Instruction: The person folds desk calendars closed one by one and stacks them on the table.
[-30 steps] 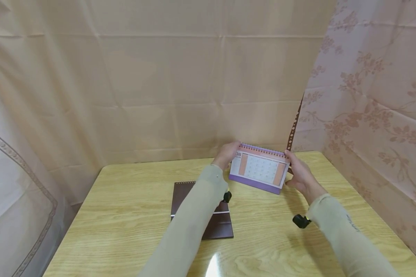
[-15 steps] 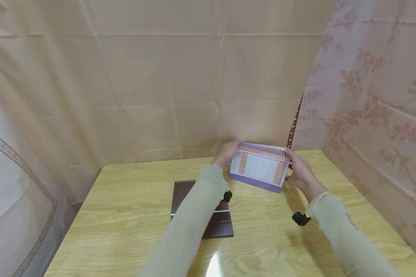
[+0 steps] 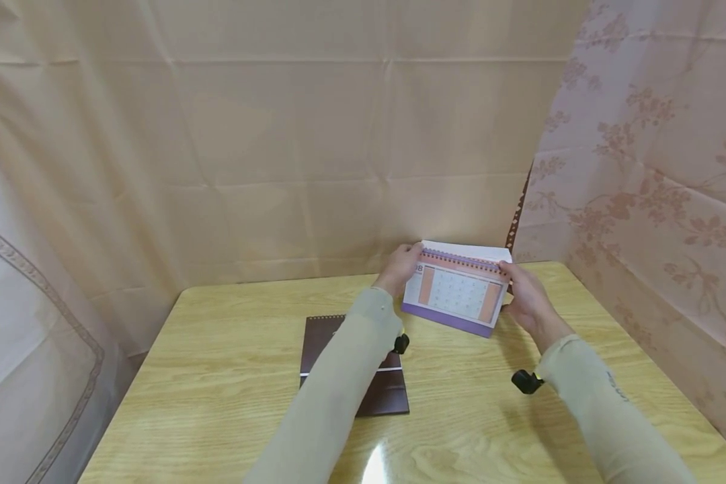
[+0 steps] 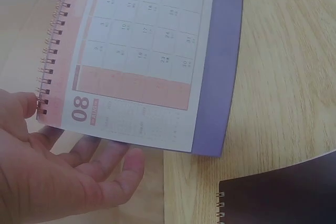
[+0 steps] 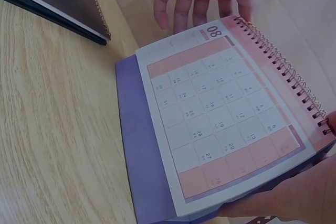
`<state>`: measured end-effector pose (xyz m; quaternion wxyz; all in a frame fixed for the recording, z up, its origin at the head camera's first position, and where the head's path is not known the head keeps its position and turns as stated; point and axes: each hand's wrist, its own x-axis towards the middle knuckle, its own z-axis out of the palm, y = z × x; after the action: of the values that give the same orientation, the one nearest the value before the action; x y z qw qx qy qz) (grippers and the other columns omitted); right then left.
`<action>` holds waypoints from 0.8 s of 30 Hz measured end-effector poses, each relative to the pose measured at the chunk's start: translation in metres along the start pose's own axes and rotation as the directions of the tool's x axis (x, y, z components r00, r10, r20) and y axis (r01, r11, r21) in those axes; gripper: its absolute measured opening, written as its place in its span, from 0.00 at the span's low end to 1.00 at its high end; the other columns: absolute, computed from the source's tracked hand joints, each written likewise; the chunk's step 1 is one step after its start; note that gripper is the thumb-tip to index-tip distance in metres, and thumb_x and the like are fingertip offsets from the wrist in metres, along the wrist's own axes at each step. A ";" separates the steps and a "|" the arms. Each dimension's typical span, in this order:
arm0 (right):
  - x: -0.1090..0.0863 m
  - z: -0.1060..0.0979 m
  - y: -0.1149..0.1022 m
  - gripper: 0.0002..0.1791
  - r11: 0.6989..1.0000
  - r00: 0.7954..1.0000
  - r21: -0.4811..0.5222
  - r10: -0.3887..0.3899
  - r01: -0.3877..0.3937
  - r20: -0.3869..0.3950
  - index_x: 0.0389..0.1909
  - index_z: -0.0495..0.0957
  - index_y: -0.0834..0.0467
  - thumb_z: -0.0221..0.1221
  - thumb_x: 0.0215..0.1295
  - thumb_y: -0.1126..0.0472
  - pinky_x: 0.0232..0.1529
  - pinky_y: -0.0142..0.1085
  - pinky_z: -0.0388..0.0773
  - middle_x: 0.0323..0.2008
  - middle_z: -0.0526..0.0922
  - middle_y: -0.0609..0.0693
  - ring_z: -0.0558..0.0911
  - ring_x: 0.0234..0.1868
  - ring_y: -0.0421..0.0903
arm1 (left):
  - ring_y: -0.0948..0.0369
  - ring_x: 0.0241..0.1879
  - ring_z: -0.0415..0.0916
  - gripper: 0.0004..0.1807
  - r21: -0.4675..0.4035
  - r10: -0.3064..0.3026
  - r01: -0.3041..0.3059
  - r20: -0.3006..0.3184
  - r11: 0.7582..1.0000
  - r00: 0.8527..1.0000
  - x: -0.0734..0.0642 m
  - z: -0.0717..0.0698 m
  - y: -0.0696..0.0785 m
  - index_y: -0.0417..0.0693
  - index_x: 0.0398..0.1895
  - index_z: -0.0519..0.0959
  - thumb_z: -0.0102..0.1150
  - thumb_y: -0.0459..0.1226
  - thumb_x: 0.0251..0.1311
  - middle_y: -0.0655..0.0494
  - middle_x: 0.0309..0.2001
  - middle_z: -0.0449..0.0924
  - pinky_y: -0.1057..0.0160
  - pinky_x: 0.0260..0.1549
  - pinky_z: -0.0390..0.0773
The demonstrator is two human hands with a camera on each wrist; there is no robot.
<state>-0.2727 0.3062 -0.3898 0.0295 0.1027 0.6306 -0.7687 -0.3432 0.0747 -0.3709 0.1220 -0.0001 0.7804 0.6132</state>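
Observation:
A spiral-bound desk calendar (image 3: 456,292) with a purple base strip leans tilted at the back right of the table, its "08" page facing me. My left hand (image 3: 398,269) holds its upper left corner; in the left wrist view the thumb (image 4: 26,103) is right at the end of the coil and the fingers reach behind the edge. At the opposite end, my right hand (image 3: 528,302) grips the upper right corner, thumb by the coil and fingers behind the side. A white sheet (image 3: 474,251) shows above the coil, behind the front page.
A dark brown spiral-bound calendar or notebook (image 3: 384,393) with a white band lies nearer me, partly under my left forearm. The wooden table (image 3: 218,376) ends at a beige curtain (image 3: 278,168) behind and a flowered curtain (image 3: 659,202) on the right.
The white sheet has come up above the calendar's coil, where little of it showed before. Both hands stay at the corners, almost in the same place.

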 end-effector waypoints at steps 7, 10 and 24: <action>0.002 0.002 -0.002 0.36 0.999 1.000 -0.034 -0.011 0.012 0.025 0.81 0.41 0.60 0.38 0.83 0.48 0.70 0.70 0.45 0.78 0.46 0.59 0.46 0.77 0.56 | 0.54 0.46 0.77 0.27 -0.003 -0.004 0.004 -0.004 1.000 1.000 0.002 0.001 0.003 0.49 0.70 0.69 0.42 0.53 0.79 0.51 0.45 0.78 0.52 0.54 0.76; 0.001 0.002 -0.002 0.37 0.999 1.000 -0.046 -0.014 0.015 0.021 0.82 0.38 0.59 0.38 0.83 0.48 0.70 0.69 0.45 0.79 0.45 0.60 0.45 0.78 0.56 | 0.52 0.46 0.78 0.26 -0.017 -0.006 0.006 0.012 1.000 1.000 0.003 0.001 0.003 0.51 0.70 0.69 0.43 0.53 0.78 0.52 0.43 0.78 0.50 0.52 0.77; 0.000 0.002 0.000 0.33 0.986 0.995 -0.145 -0.089 0.082 -0.044 0.82 0.48 0.53 0.39 0.83 0.46 0.68 0.69 0.52 0.78 0.52 0.58 0.59 0.73 0.55 | 0.53 0.50 0.75 0.21 0.029 0.059 -0.057 -0.074 0.998 0.995 0.004 0.005 0.005 0.50 0.65 0.73 0.45 0.49 0.78 0.50 0.53 0.79 0.51 0.58 0.73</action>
<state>-0.2733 0.3042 -0.3895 -0.0121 0.0924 0.6886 -0.7191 -0.3464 0.0815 -0.3683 0.0747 0.0012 0.7924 0.6054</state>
